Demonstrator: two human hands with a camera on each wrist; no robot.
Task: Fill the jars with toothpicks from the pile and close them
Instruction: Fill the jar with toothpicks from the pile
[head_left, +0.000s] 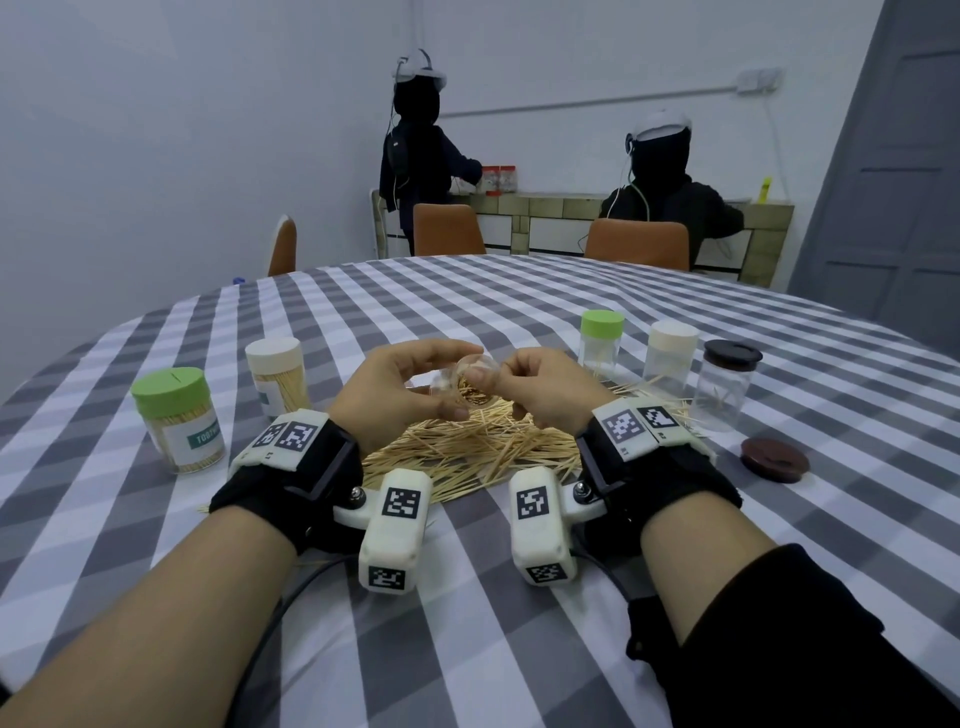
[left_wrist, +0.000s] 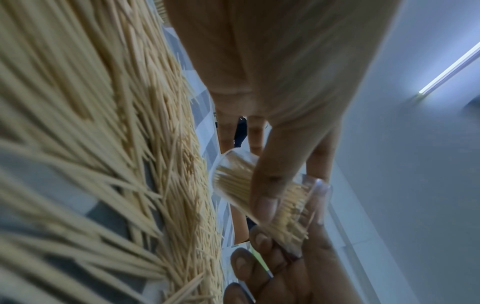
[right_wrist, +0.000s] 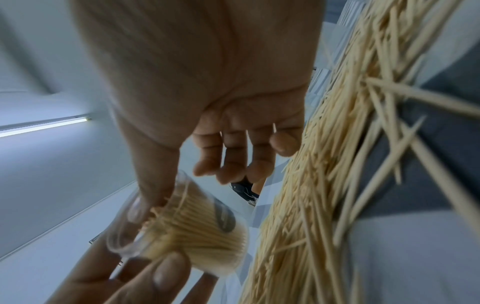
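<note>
My left hand (head_left: 451, 383) grips a clear lidless jar (head_left: 475, 393), tilted with its mouth toward me and partly filled with toothpicks, just above the toothpick pile (head_left: 467, 453). In the left wrist view the thumb lies across the jar (left_wrist: 231, 181) beside the pile (left_wrist: 103, 144). My right hand (head_left: 494, 388) presses its thumb into the jar's mouth against the toothpick ends. In the right wrist view its other fingers (right_wrist: 228, 176) hang loosely curled beside the jar (right_wrist: 197, 224), holding nothing.
Two full, closed toothpick jars stand at the left, one green-lidded (head_left: 176, 415) and one cream-lidded (head_left: 278, 379). To the right stand a green-lidded jar (head_left: 601, 343), a cream-lidded jar (head_left: 670, 358) and a brown-lidded jar (head_left: 727, 387). A loose brown lid (head_left: 774, 460) lies nearer. Two people work at a far counter.
</note>
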